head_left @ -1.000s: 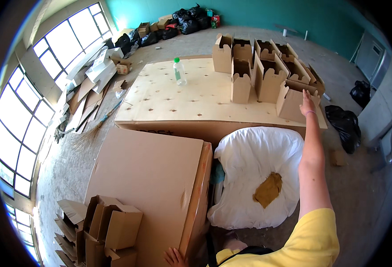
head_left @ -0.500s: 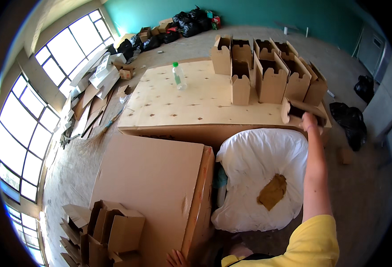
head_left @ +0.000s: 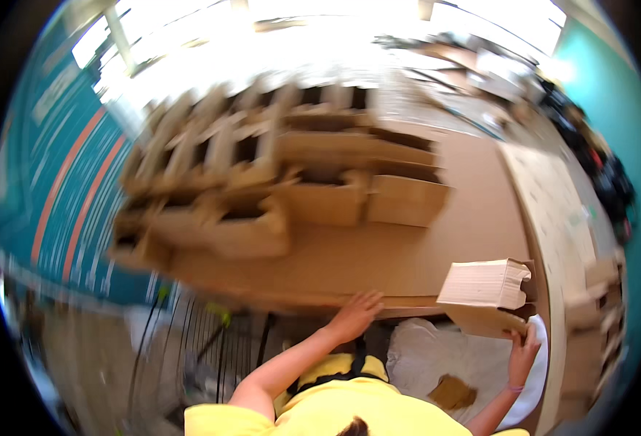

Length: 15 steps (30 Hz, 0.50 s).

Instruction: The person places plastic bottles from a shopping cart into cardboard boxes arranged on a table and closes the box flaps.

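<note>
My right hand (head_left: 524,346) grips the lower edge of an open cardboard box (head_left: 477,298), lifted above a chair-like white-covered cushion (head_left: 422,356) at the right. The box is tilted, with notched flaps toward the right. My left hand (head_left: 357,316) lies with stretched fingers on the near edge of a large cardboard surface (head_left: 378,265) and holds nothing. On that surface several open cardboard boxes (head_left: 324,200) stand close together in rows, smeared by motion.
A pale wooden board (head_left: 535,211) runs along the right, with more blurred boxes (head_left: 589,305) beside it. Black bags (head_left: 615,185) lie by the green wall. A wire rack (head_left: 211,341) stands at the lower left, below a teal printed banner (head_left: 66,182).
My view has swung left to the rows of boxes. My right hand has brought the box away from the wooden board toward the cardboard surface. More of my left arm shows.
</note>
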Each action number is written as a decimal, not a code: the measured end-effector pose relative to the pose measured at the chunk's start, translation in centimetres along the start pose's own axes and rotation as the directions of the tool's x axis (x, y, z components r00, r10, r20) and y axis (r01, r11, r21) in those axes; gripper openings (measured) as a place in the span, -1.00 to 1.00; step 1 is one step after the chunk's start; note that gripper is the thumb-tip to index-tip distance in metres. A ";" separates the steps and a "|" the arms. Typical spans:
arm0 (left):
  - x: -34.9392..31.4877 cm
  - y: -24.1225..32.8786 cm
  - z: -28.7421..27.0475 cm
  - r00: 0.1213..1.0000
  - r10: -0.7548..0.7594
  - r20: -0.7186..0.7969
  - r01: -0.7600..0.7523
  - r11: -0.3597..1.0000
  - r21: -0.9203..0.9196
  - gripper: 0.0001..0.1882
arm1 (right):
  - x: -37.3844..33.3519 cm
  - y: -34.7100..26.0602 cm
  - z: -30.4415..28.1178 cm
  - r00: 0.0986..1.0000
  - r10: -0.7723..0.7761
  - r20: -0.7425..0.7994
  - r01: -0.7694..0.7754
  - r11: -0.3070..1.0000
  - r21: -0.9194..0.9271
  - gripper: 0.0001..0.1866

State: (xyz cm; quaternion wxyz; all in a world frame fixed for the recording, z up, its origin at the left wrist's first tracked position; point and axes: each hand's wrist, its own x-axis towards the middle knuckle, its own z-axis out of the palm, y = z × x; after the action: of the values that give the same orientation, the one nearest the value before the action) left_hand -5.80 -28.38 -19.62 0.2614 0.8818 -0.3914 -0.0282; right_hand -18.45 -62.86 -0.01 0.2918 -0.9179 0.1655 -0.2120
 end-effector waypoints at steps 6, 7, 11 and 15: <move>-16.1 -0.9 -3.5 0.843 -0.458 -0.282 0.396 0.883 -0.252 -0.63 | -0.6 -14.8 13.4 0.862 -0.392 0.323 0.339 0.917 0.208 -0.81; -19.4 -2.0 -2.6 0.750 -0.438 -0.496 0.387 0.898 -0.208 -0.67 | -1.1 -17.3 14.8 0.845 -0.388 0.369 0.342 0.921 0.186 -0.88; -31.4 -2.0 -7.5 0.133 -0.786 -0.603 0.565 0.560 -0.606 -0.79 | -1.4 -22.9 20.7 0.698 -0.608 0.379 0.579 0.790 0.202 -0.85; -45.6 -5.1 -4.6 -0.360 -0.764 -0.535 0.691 0.167 -0.704 -0.78 | -0.5 -24.5 23.7 0.685 -0.578 0.444 0.583 0.800 0.143 -0.76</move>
State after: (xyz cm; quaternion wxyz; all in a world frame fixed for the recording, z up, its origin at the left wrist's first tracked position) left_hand -32.75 8.68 -25.16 0.3622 0.7551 0.4829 0.2558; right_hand -2.96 -32.61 -2.86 0.2358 -0.9471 -0.2074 -0.0656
